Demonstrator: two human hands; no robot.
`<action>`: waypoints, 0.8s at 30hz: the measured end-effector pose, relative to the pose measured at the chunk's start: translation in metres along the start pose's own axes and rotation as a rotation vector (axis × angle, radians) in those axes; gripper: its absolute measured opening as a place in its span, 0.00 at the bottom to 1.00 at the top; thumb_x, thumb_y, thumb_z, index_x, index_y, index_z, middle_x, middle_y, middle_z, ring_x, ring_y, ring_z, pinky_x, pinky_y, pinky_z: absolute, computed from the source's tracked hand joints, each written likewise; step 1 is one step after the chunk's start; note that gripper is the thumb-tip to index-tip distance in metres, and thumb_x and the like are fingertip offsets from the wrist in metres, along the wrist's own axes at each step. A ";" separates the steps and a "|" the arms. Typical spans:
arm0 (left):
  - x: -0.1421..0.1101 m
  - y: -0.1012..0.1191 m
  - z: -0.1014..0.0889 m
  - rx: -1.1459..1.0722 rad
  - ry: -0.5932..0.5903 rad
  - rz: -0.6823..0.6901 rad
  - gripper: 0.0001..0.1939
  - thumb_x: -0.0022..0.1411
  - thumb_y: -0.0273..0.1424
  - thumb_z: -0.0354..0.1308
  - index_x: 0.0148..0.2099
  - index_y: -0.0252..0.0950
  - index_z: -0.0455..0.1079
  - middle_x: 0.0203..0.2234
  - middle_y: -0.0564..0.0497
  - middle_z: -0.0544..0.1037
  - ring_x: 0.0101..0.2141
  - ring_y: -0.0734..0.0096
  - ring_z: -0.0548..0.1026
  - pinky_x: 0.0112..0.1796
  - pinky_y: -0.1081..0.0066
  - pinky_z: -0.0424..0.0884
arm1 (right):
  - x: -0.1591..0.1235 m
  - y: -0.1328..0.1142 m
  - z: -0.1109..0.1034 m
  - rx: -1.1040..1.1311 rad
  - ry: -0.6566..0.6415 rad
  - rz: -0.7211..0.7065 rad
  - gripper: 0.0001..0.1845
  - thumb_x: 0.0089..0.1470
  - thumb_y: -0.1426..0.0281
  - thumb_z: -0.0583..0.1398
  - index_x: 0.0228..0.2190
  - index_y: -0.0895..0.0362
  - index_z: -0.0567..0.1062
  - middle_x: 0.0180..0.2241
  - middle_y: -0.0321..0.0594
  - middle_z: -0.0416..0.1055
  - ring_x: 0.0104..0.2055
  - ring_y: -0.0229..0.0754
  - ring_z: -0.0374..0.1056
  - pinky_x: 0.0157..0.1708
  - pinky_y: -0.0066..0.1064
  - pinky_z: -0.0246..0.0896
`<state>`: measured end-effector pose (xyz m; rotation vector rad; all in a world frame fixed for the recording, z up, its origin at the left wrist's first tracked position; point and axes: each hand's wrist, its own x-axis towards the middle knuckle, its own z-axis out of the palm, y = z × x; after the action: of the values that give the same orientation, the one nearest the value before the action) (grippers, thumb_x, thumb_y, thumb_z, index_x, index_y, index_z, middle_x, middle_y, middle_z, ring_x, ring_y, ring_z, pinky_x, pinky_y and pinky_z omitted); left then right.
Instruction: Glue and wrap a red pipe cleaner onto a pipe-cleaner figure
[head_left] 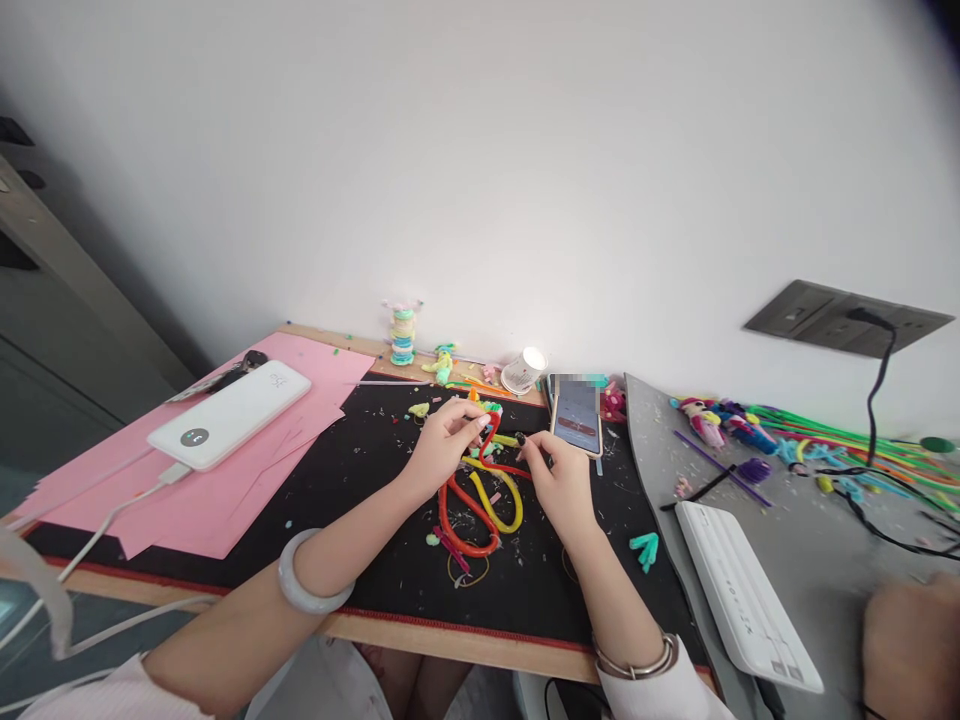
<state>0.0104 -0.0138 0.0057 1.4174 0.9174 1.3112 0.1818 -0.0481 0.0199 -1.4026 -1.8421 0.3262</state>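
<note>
Pinching a red pipe cleaner between them, left hand and right hand work mid-desk on the black mat. Fingertips grip its upper bend, apparently to shape it; loops trail toward the near edge. Phone propped just beyond.

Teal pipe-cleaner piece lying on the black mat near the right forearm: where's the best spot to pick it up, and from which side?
Probably pinch the teal pipe-cleaner piece at its middle, where the short prongs meet, coming straight down from above. It lies flat on the black mat, apart from the right hand and the white keyboard, so nothing crowds that approach.
</note>
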 end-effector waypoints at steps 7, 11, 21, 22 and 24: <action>-0.001 0.003 0.002 -0.034 0.042 -0.033 0.10 0.57 0.36 0.56 0.32 0.34 0.70 0.31 0.52 0.69 0.25 0.77 0.68 0.28 0.75 0.68 | -0.005 -0.004 0.010 0.143 -0.272 -0.093 0.08 0.55 0.72 0.55 0.34 0.54 0.74 0.29 0.36 0.74 0.29 0.39 0.69 0.32 0.29 0.62; 0.001 0.004 0.000 -0.008 0.099 -0.070 0.11 0.56 0.38 0.56 0.35 0.34 0.70 0.30 0.52 0.69 0.24 0.76 0.68 0.28 0.74 0.68 | -0.003 0.001 0.006 -0.063 -0.139 -0.161 0.10 0.56 0.73 0.53 0.34 0.54 0.74 0.31 0.40 0.72 0.35 0.42 0.67 0.36 0.32 0.58; 0.001 0.003 -0.001 0.072 0.050 -0.126 0.14 0.54 0.39 0.57 0.37 0.34 0.73 0.27 0.51 0.72 0.24 0.74 0.70 0.28 0.73 0.68 | 0.001 0.005 -0.002 -0.255 -0.011 -0.093 0.08 0.55 0.70 0.54 0.28 0.56 0.72 0.27 0.37 0.64 0.33 0.41 0.61 0.33 0.32 0.50; 0.001 0.003 -0.001 0.074 0.052 -0.145 0.14 0.54 0.39 0.57 0.38 0.34 0.72 0.26 0.52 0.72 0.24 0.73 0.70 0.27 0.73 0.69 | 0.002 0.007 -0.002 -0.253 0.009 -0.088 0.08 0.55 0.71 0.54 0.28 0.56 0.72 0.27 0.38 0.63 0.33 0.42 0.61 0.33 0.32 0.51; 0.002 0.002 -0.001 0.081 0.048 -0.172 0.15 0.54 0.40 0.57 0.37 0.35 0.71 0.23 0.53 0.71 0.24 0.73 0.70 0.27 0.73 0.69 | 0.002 0.010 -0.002 -0.242 0.038 -0.085 0.08 0.56 0.71 0.53 0.28 0.56 0.71 0.27 0.38 0.63 0.33 0.42 0.61 0.33 0.32 0.51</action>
<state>0.0090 -0.0123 0.0076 1.3410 1.1105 1.1948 0.1898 -0.0431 0.0159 -1.4739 -1.9535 0.0334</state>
